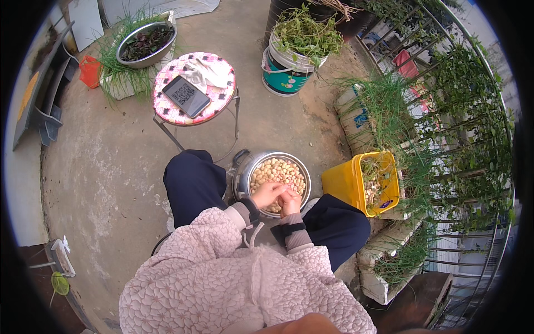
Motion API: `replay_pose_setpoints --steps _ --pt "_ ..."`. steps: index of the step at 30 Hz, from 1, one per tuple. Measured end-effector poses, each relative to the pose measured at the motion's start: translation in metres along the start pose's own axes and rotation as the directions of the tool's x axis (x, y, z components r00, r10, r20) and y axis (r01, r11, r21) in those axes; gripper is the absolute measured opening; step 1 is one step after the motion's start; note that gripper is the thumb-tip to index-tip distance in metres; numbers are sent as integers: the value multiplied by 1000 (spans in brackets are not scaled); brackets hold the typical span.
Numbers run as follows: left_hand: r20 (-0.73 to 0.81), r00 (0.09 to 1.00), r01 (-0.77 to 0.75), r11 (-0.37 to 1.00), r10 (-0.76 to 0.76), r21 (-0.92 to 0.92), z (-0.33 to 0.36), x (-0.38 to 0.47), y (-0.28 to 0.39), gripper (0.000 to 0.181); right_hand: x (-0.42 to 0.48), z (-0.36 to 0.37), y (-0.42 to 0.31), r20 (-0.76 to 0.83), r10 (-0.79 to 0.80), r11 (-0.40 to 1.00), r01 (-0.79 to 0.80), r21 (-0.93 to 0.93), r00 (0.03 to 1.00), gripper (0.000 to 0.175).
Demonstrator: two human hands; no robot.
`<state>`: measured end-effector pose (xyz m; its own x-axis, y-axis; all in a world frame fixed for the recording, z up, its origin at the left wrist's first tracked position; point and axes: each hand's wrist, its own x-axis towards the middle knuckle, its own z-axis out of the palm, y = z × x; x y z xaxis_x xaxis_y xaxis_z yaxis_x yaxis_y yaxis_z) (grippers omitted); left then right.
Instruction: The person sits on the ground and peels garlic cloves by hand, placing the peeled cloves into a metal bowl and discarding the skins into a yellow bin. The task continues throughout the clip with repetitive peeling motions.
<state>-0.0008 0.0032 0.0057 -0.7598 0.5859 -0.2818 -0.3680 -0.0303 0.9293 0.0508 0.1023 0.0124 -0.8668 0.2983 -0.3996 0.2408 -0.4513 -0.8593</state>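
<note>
Between my knees stands a stainless steel pot (243, 177) with a dark side handle, holding many unshelled peanuts (277, 169). My left hand (269, 194) and my right hand (290, 201) meet over its near side, fingers bent and fingertips pressed together. Whatever may be between the fingers is hidden, so I cannot tell if a peanut is held. To the right of the pot, a tilted yellow plastic bucket (340, 183) contains peanut shells (371, 192) and some dry plant scraps.
Ahead, a round patterned stool (171, 71) bears a smartphone (186, 97) and white gloves (208, 73). A pail (288, 77) of cut greens stands behind it to the right. A metal bowl (146, 62) of dark leaves rests at far left. Planters (375, 267) and a railing (454, 252) line the right.
</note>
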Motion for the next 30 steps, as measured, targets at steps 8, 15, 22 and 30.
replay_pose_setpoints --steps 8,15,22,30 --pt "-88 987 -127 990 132 65 3 -1 5 27 5 2 -13 119 206 956 -226 189 971 18" --pt "-5 950 -297 911 312 285 -6 -4 15 21 11 -16 -24 309 319 885 -398 240 896 32" --pt "47 900 -398 770 434 499 -7 -9 24 22 13 -20 -26 271 437 842 -496 212 858 34" --pt "-103 877 -369 795 470 482 1 -11 25 17 10 -10 -19 187 436 846 -472 248 880 36"
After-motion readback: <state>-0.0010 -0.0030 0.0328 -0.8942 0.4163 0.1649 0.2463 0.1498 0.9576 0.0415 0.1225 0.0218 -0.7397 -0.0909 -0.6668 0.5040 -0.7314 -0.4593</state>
